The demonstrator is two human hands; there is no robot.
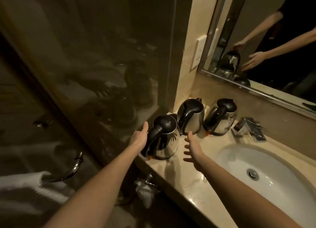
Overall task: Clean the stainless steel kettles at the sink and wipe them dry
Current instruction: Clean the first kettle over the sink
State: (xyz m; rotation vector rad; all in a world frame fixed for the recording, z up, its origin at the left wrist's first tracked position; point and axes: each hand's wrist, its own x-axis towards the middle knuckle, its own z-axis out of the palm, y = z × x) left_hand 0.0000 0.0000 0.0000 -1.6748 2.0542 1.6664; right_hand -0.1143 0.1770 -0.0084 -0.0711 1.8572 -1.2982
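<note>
"Where are the kettles?"

"All three are on the counter [196,185], left of the sink [229,151]. The near kettle [166,142] stands at the front corner, with the middle kettle [193,120] just behind it. The far kettle [221,121] is beside the tap [248,128]."

"And your hands?"

"Both are spread wide, fingers straight, holding nothing. My left hand [139,137] is at the near kettle's black handle, touching it or just short, I cannot tell which. My right hand [192,147] hovers on the other side, apart from the steel."

"How far along are you?"

"Hard to say. The near kettle has streaks and drops down its side, the far kettle has wet smears, and water is pooled on the counter. I'd guess some rinsing is done and the drying isn't. There's no cloth in either hand, though a white towel [39,185] lies low on my left."

"Room to move?"

"Tight on the left. The near kettle sits right at the counter's front edge, with the glass wall [85,57] just beside it and the middle kettle close at its back. A nudge forward could tip it off. On the right there's free room between it and the sink, so I'd lift it that way, towards the basin."
</note>
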